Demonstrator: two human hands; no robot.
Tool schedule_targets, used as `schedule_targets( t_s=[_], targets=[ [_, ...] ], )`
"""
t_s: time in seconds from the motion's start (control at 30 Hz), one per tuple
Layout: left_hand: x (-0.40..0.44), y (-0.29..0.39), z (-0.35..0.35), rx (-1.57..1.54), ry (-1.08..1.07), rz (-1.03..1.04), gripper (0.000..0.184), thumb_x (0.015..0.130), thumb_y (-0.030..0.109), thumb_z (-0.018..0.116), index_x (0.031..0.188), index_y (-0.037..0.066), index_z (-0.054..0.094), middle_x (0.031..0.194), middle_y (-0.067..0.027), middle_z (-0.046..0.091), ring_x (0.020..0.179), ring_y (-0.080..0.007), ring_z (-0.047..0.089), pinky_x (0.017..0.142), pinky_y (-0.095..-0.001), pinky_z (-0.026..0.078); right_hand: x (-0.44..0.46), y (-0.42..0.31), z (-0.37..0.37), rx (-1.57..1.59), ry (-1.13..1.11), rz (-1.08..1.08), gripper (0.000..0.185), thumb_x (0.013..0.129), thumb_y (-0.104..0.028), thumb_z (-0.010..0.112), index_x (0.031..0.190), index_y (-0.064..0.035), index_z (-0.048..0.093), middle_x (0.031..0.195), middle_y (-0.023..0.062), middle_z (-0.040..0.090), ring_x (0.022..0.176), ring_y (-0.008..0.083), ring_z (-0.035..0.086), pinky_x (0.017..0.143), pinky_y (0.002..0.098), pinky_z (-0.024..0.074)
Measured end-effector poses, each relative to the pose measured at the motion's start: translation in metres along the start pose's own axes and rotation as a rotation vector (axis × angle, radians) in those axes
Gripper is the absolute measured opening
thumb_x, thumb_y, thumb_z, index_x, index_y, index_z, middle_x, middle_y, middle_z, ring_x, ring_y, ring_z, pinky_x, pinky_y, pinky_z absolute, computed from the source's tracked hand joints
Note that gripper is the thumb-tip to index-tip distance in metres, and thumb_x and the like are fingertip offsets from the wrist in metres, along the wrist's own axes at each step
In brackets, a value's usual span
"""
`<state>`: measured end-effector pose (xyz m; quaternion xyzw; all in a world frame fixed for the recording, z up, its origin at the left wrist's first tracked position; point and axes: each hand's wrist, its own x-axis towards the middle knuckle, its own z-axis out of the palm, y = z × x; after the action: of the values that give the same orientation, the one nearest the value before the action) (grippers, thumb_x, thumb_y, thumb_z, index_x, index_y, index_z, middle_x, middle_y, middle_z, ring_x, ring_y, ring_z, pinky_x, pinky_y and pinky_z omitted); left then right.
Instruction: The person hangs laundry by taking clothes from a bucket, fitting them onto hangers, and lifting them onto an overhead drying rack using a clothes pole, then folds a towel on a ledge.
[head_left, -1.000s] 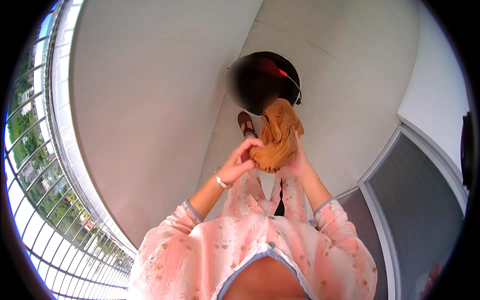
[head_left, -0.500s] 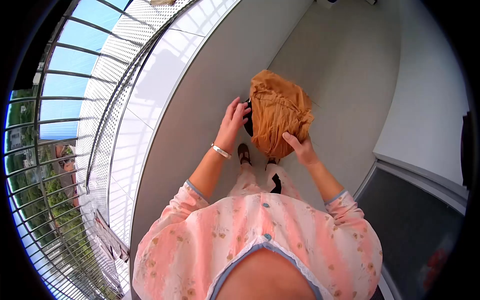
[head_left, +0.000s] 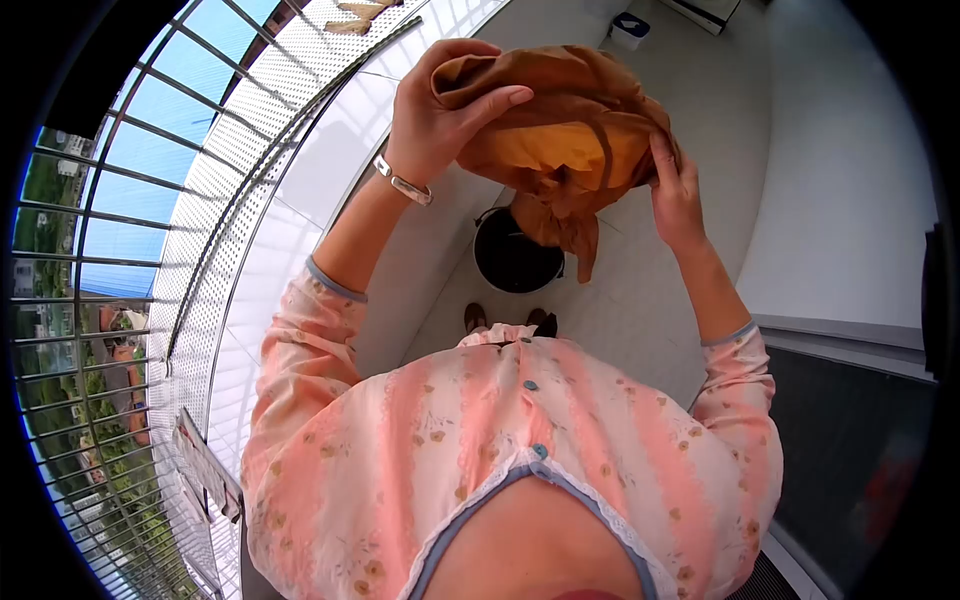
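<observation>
Up in front of me hangs a crumpled orange-brown garment (head_left: 560, 120), its opening spread so the brighter inside shows; I cannot tell which kind of garment it is. My left hand (head_left: 435, 115) grips its upper left edge, thumb on the near side. At the right edge, my right hand (head_left: 678, 195) is closed on the cloth, its fingers partly against the fabric. A loose end of the garment dangles down over the rim of a black bucket (head_left: 515, 262) that stands on the floor by my feet.
A ledge of white tiles (head_left: 290, 215) runs along the left, with a perforated panel and metal window bars (head_left: 120, 255) beyond. A small white-and-blue container (head_left: 630, 32) sits on the floor far ahead. A dark panel (head_left: 840, 430) is at right.
Both hands have raised the garment up and forward, spreading it wider. My left hand has gone from beside it to gripping its edge. The bucket beneath has come into view.
</observation>
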<state>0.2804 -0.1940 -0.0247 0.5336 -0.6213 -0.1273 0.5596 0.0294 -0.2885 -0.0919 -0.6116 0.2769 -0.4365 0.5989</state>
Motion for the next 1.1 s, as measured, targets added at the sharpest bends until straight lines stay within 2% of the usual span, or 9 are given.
schedule_targets(
  t_s=[0.1,0.2,0.33,0.43,0.6,0.77,0.87,0.97,1.1],
  targets=[
    [0.046,0.009,-0.030,0.230,-0.519,-0.013,0.053,0.070,0.039,0.083,0.107,0.005,0.065,0.092,-0.0066,0.070,0.082,-0.0162,0.067,0.074,-0.0275,0.055,0.042,-0.042,-0.016,-0.045,0.028,-0.138,0.038,0.100,-0.033,0.048,0.118,-0.0012,0.058,0.110,0.0025,0.061,0.103,0.0105,0.052,0.091,0.0235,0.0390],
    [0.072,0.006,-0.044,0.821,-0.568,-0.157,0.040,0.076,0.041,0.076,0.101,0.009,0.070,0.093,-0.0057,0.068,0.081,-0.0195,0.066,0.075,-0.0252,0.054,0.065,-0.079,-0.033,-0.233,0.018,-0.395,0.029,0.098,-0.025,0.052,0.115,-0.0037,0.061,0.107,0.0000,0.062,0.100,0.0077,0.054,0.088,0.0241,0.0416],
    [0.073,-0.065,-0.071,0.593,-0.536,0.109,0.036,0.080,0.037,0.073,0.093,0.004,0.067,0.105,-0.0077,0.059,0.085,-0.0166,0.063,0.067,-0.0284,0.051,0.056,-0.119,-0.065,-0.267,0.106,-0.308,0.020,0.092,-0.017,0.063,0.106,-0.0035,0.066,0.096,-0.0015,0.064,0.088,0.0075,0.058,0.082,0.0231,0.0446],
    [0.072,-0.029,-0.056,0.787,-0.585,-0.129,0.035,0.083,0.038,0.071,0.091,0.004,0.064,0.075,-0.0031,0.061,0.078,-0.0130,0.063,0.073,-0.0318,0.054,0.049,-0.141,-0.099,-0.927,0.121,-0.397,0.020,0.089,-0.020,0.066,0.103,-0.0066,0.068,0.093,-0.0010,0.065,0.088,0.0075,0.058,0.082,0.0232,0.0447],
    [0.123,0.094,-0.046,0.775,0.006,0.282,0.026,0.082,0.025,0.072,0.096,0.007,0.060,0.070,-0.0099,0.062,0.060,-0.0202,0.060,0.055,-0.0351,0.049,0.050,-0.243,-0.157,-1.146,0.381,-0.552,0.034,0.096,-0.029,0.054,0.125,-0.0129,0.061,0.125,0.0053,0.060,0.118,0.0169,0.055,0.105,0.0284,0.0365],
    [0.062,0.027,0.014,0.687,-0.010,0.448,0.018,0.087,0.025,0.062,0.095,0.010,0.063,0.069,-0.0162,0.062,0.058,-0.0310,0.061,0.054,-0.0384,0.048,0.022,-0.126,-0.117,-1.172,0.838,-1.106,0.037,0.098,-0.035,0.049,0.113,-0.0050,0.064,0.110,0.0068,0.062,0.104,0.0175,0.059,0.084,0.0301,0.0505],
    [-0.015,-0.059,0.032,0.726,-0.579,0.107,0.020,0.088,0.026,0.062,0.094,0.008,0.066,0.069,-0.0152,0.064,0.058,-0.0301,0.062,0.056,-0.0372,0.049,-0.010,0.050,-0.141,-1.137,0.089,-0.034,0.030,0.093,-0.028,0.054,0.102,-0.0026,0.066,0.096,0.0085,0.066,0.087,0.0210,0.061,0.075,0.0319,0.0502],
    [0.047,-0.031,-0.011,0.635,-0.759,-0.286,0.026,0.082,0.023,0.072,0.097,0.002,0.069,0.072,-0.0077,0.065,0.058,-0.0168,0.060,0.060,-0.0294,0.050,0.008,0.006,-0.149,-0.581,0.187,-0.107,0.027,0.091,-0.025,0.057,0.097,-0.0010,0.067,0.080,0.0077,0.067,0.069,0.0192,0.060,0.063,0.0290,0.0488],
    [0.098,0.003,-0.043,0.789,-0.659,0.191,0.033,0.079,0.029,0.077,0.099,0.003,0.071,0.075,-0.0072,0.069,0.059,-0.0169,0.063,0.057,-0.0269,0.052,0.037,-0.066,-0.138,-0.665,0.148,0.059,0.023,0.096,-0.015,0.050,0.111,-0.0054,0.063,0.108,0.0022,0.063,0.098,0.0132,0.058,0.086,0.0288,0.0456]
  ],
)
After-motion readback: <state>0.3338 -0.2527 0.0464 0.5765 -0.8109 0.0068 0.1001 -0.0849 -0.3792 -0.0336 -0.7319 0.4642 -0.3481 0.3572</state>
